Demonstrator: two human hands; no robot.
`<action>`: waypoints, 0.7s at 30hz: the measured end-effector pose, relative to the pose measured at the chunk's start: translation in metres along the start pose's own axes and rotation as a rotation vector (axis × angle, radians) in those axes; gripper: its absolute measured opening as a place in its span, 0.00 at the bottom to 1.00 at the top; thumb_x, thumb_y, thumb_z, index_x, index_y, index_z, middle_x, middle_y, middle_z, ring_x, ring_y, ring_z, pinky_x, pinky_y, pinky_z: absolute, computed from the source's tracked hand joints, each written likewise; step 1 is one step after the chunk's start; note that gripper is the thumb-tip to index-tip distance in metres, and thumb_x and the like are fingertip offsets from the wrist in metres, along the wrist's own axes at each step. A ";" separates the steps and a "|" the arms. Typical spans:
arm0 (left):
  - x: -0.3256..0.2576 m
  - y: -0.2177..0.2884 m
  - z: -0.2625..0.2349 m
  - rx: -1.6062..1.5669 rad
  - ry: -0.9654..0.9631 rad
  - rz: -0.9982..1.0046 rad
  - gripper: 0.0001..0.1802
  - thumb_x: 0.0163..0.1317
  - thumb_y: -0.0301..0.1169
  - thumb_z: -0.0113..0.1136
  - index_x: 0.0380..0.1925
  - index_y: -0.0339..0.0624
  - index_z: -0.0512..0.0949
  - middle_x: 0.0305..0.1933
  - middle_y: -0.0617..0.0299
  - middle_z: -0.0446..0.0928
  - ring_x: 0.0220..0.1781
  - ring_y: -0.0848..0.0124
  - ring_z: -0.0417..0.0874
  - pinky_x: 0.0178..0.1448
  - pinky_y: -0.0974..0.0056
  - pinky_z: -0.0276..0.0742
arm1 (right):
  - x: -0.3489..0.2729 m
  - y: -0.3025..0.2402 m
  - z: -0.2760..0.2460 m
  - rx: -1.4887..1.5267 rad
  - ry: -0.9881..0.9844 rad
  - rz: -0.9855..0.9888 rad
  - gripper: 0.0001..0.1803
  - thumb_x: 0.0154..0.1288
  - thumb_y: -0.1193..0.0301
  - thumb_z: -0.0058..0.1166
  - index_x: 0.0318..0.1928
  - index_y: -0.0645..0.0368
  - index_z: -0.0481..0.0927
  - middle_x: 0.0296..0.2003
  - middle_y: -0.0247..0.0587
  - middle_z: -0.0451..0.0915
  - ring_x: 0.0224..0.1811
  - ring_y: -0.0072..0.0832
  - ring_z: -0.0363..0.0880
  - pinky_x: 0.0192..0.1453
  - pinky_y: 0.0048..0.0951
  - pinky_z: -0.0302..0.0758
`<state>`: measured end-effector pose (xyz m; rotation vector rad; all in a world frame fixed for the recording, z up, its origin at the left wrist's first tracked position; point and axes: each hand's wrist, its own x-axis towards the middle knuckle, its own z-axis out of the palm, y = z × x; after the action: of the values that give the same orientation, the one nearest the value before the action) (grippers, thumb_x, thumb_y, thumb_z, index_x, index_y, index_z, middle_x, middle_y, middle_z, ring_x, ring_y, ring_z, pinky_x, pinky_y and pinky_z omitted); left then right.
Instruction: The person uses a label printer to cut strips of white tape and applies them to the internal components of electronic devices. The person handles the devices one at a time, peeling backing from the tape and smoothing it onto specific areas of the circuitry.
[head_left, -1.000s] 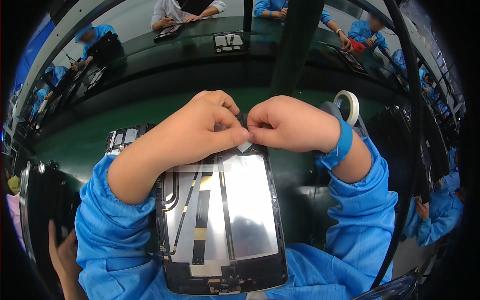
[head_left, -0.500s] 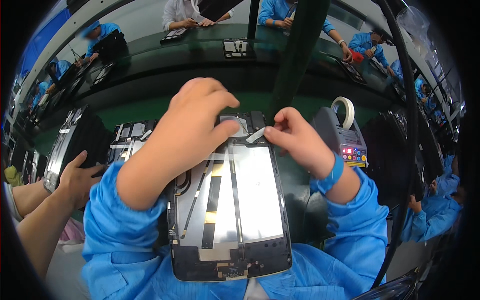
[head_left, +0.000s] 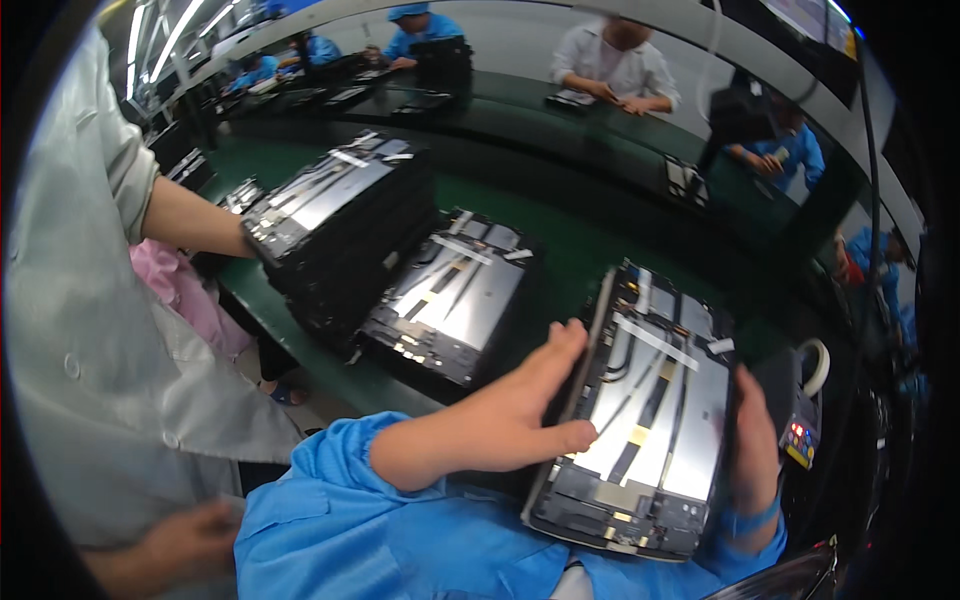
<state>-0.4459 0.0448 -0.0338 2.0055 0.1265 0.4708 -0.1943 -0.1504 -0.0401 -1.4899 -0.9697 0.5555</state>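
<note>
An opened tablet [head_left: 690, 430] with its silver inner plate, dark ribbon cables and black lower board showing is between my two hands. My left hand [head_left: 510, 410] grips its left edge, the thumb over the plate and the fingers along the side. At the right edge, my right hand [head_left: 755, 445] is closed round the side, its fingers partly hidden. A long white tape strip [head_left: 655, 342] crosses the upper part of the plate. One short white tape piece [head_left: 720, 346] sits near the top right corner.
Left of my tablet lies another opened tablet [head_left: 450, 300], beside a tall stack of tablets [head_left: 350, 240]. A co-worker's arm [head_left: 200, 220] reaches to that stack. Right of me stands a grey tape dispenser [head_left: 800, 400] with a white roll. Other people work across the dark green bench [head_left: 560, 200].
My view has swung left. My left hand came down from above the tablet's top to its left edge. My right hand left the short white tape piece and now holds the right edge.
</note>
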 end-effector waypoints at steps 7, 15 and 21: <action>0.005 -0.002 0.014 -0.193 0.048 0.065 0.48 0.65 0.40 0.51 0.68 0.29 0.30 0.74 0.39 0.31 0.76 0.52 0.28 0.74 0.56 0.29 | -0.047 -0.045 0.058 0.246 0.095 0.074 0.36 0.70 0.51 0.38 0.66 0.67 0.55 0.60 0.47 0.67 0.61 0.30 0.67 0.64 0.29 0.61; -0.010 0.039 -0.073 -0.824 0.395 0.079 0.44 0.49 0.22 0.57 0.68 0.30 0.50 0.70 0.45 0.55 0.69 0.60 0.61 0.71 0.60 0.54 | 0.025 -0.086 0.074 -0.147 -0.373 -0.138 0.44 0.67 0.43 0.39 0.68 0.68 0.51 0.66 0.51 0.57 0.67 0.36 0.54 0.66 0.29 0.48; -0.029 -0.033 -0.159 -0.691 0.498 -0.263 0.39 0.44 0.20 0.50 0.63 0.29 0.60 0.59 0.48 0.71 0.56 0.68 0.76 0.59 0.70 0.69 | 0.019 -0.084 0.063 -0.273 -0.597 -0.146 0.41 0.66 0.44 0.42 0.66 0.65 0.59 0.69 0.59 0.50 0.73 0.45 0.45 0.73 0.39 0.40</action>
<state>-0.5292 0.1848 -0.0073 1.1505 0.4620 0.7197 -0.2558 -0.1041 0.0338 -1.5013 -1.6590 0.8079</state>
